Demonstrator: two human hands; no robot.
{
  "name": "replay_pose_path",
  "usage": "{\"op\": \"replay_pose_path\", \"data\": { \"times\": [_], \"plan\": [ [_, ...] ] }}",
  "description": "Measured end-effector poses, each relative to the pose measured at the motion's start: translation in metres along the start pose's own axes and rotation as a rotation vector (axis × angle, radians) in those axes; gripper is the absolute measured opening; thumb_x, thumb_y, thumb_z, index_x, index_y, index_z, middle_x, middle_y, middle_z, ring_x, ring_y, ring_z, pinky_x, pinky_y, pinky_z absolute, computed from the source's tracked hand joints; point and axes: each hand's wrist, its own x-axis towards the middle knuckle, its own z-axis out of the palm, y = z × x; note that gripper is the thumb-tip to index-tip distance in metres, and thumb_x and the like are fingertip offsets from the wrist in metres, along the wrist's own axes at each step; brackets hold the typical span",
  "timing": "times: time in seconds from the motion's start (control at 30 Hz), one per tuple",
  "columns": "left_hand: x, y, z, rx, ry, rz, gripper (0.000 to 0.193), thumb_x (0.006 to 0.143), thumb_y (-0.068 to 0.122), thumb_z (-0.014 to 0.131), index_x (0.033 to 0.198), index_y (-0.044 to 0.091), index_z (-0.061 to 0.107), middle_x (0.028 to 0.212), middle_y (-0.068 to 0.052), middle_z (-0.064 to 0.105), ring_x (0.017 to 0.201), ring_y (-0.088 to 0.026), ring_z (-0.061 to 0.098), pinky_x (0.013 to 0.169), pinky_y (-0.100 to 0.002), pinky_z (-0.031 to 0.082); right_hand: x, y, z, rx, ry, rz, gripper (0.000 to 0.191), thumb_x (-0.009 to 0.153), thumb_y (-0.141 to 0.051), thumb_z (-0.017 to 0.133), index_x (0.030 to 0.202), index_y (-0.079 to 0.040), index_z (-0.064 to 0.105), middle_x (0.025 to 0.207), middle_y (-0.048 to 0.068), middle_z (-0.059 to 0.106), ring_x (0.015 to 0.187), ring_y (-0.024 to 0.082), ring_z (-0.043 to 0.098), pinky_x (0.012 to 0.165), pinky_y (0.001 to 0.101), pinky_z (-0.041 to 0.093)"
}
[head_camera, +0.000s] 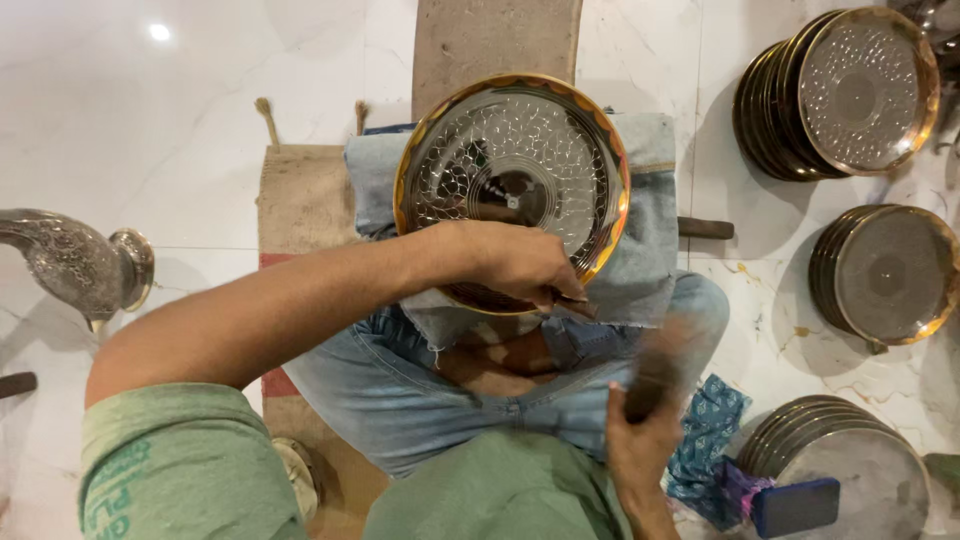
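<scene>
We are pinching a small punch (572, 303) in our left hand (515, 262) against the engraved plate's (512, 180) near rim while our right hand (640, 440), just below, is gripping a blurred hammer (660, 365).

A single head-worn camera looks almost straight down, from close above, at the person's lap, with the white marble floor (200, 150) spreading around the frame's edges.

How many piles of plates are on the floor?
3. One pile leans at the top right, one sits below it at the right edge, and one lies at the bottom right. More may be hidden outside the picture.
</scene>
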Motion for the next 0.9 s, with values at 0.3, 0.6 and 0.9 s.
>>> {"op": "replay_pose_path", "data": {
  "times": [0.3,0.6,0.9],
  "plan": [
    [-0.004,0.002,-0.003,-0.169,0.175,-0.219,0.045,0.088,0.015,0.074,0.132,0.01,0.063,0.109,-0.013,0.075,0.104,-0.033,0.071,0.087,-0.045,0.053,0.028,-0.023,-0.014,0.276,-0.15,0.268,0.098,0.076,-0.012,0.085,0.159,-0.004,0.033,0.108,0.017,0.07,0.091,0.026,0.071,0.082,0.0379,0.057],
    [0.002,-0.007,0.001,-0.139,0.151,-0.05,0.047,0.087,0.017,0.073,0.132,0.011,0.063,0.114,-0.012,0.074,0.102,-0.034,0.071,0.082,-0.045,0.053,0.05,-0.007,-0.022,0.266,-0.046,0.209,0.091,0.084,-0.014,0.086,0.159,-0.006,0.035,0.103,0.018,0.067,0.083,0.03,0.07,0.077,0.0445,0.058],
    [-0.023,0.002,0.013,-0.167,0.441,-0.113,0.038,0.092,0.016,0.071,0.128,0.006,0.066,0.107,-0.017,0.073,0.097,-0.038,0.071,0.083,-0.044,0.056,0.102,-0.016,-0.044,0.155,-0.144,-0.205,0.082,0.085,-0.019,0.08,0.154,-0.018,0.036,0.11,0.027,0.064,0.091,0.046,0.068,0.079,0.0518,0.057]
  ]
}}
